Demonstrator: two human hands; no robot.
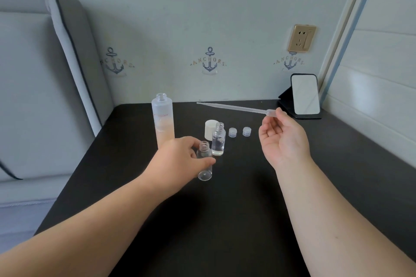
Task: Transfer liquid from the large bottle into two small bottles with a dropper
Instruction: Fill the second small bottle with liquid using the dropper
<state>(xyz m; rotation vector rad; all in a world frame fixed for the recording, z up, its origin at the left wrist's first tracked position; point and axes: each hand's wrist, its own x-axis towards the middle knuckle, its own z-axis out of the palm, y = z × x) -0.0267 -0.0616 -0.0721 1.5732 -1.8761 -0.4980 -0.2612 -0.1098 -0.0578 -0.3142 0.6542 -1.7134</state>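
Two hands: left (177,157) grips a small bottle (204,161), right (283,139) pinches the dropper (236,108).

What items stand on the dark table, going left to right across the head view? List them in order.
Large bottle → small bottle held by the left hand → second small bottle → first small cap → second small cap → mirror.

Left hand (177,159) grips with curled fingers; right hand (284,139) (palm up) pinches.
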